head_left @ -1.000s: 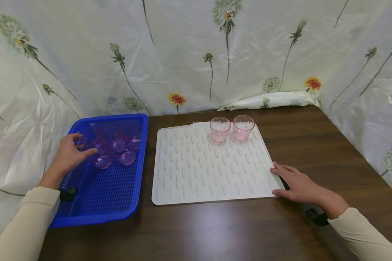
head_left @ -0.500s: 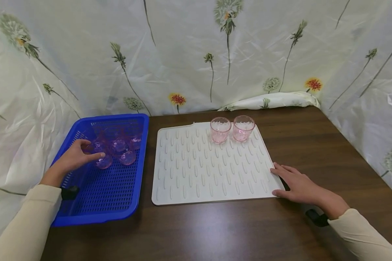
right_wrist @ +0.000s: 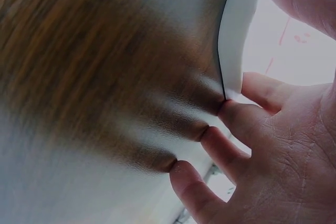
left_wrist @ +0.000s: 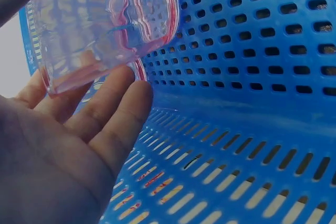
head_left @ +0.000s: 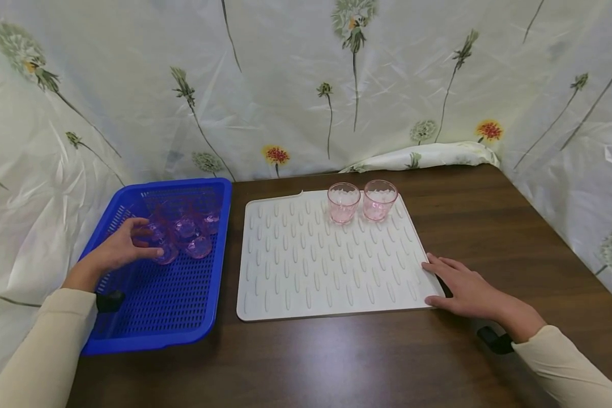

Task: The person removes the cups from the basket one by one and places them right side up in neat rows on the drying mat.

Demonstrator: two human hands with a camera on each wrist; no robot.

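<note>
Pink transparent tumblers: two stand at the white ridged mat's one o'clock, others await in blue basket; left grip pinches one, right grip relaxed.

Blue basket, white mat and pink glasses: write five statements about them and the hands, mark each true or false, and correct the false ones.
1. Two pink glasses stand side by side on the white mat. True.
2. The two glasses on the mat are at its near edge. False: they are by its far edge.
3. The left hand is at a glass inside the blue basket. True.
4. The right hand holds a glass. False: it holds none and rests at the mat's right edge.
5. In the head view, the basket is left of the mat. True.
</note>
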